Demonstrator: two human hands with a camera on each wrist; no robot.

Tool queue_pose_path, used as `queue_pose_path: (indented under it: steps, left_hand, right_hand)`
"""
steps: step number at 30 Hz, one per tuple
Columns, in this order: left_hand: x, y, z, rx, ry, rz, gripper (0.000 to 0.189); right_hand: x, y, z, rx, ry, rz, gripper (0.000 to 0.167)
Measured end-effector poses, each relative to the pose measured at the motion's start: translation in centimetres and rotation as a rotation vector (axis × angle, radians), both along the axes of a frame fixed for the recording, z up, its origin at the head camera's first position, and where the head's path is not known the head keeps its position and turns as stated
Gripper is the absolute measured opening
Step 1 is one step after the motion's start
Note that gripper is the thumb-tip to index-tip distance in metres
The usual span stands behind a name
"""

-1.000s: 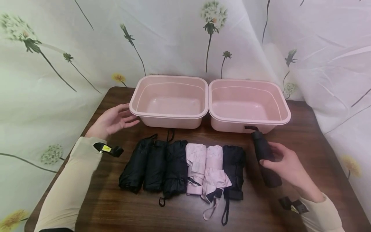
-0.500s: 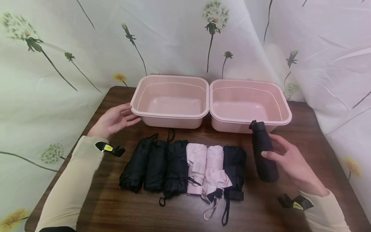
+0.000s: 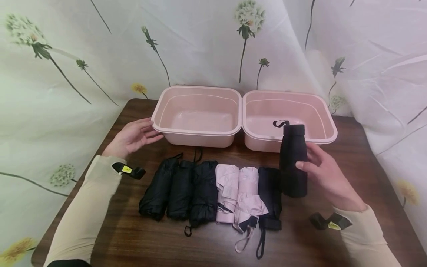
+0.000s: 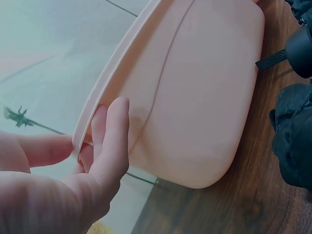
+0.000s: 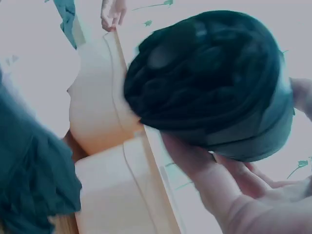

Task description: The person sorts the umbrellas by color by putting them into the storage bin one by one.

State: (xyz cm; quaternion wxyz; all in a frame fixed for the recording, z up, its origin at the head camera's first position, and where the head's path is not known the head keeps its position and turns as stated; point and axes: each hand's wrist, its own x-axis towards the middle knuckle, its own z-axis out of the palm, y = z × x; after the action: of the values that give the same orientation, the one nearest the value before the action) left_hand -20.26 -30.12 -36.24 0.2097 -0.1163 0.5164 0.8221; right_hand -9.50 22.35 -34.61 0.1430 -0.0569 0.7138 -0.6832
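Note:
My right hand [image 3: 325,174] grips a black folded umbrella [image 3: 293,163] round its middle, raised over the front of the right pink bin [image 3: 290,141]. Its top end and wrist strap overlap the bin's opening. In the right wrist view the gathered cloth end of the umbrella [image 5: 204,73] faces the camera. At the left pink bin [image 3: 197,132], my left hand [image 3: 133,138] pinches the left corner of the rim; in the left wrist view the thumb is on one side of the rim [image 4: 114,68] and the fingers on the other.
In front of the bins, several folded umbrellas lie side by side on the brown table [image 3: 160,244]: black ones [image 3: 181,191] at the left, two pale pink ones [image 3: 248,193], then another black one [image 3: 269,200]. A flowered curtain [image 3: 200,44] hangs behind.
My right hand has lifted the black umbrella up and to the left, from right of the row to over the right bin's front rim, turning it more upright. The left hand stays at its rim.

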Motion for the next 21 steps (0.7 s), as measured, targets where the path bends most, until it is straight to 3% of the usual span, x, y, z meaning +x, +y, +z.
queue_pose_path:
  steps: [5,12,16,21]
  left_hand:
    - [-0.1,-0.1,-0.1,-0.023,0.0,0.002,0.051]
    - [-0.1,-0.1,0.0,-0.04,0.01,0.006,0.051]
    - [0.0,0.0,0.1,-0.06,0.01,0.008,0.055]
    - [0.1,0.1,0.1,-0.076,0.005,0.015,0.056]
  right_hand:
    - [-0.9,-0.8,-0.3,-0.378,-0.071,0.038,0.054]
    - [-2.7,-2.1,-0.5,-0.677,-0.142,0.136,0.043]
    - [-3.8,-2.9,-0.2,-0.74,-0.175,0.134,0.034]
    - [-5.0,-3.9,0.1,-0.705,-0.185,0.075,0.026]
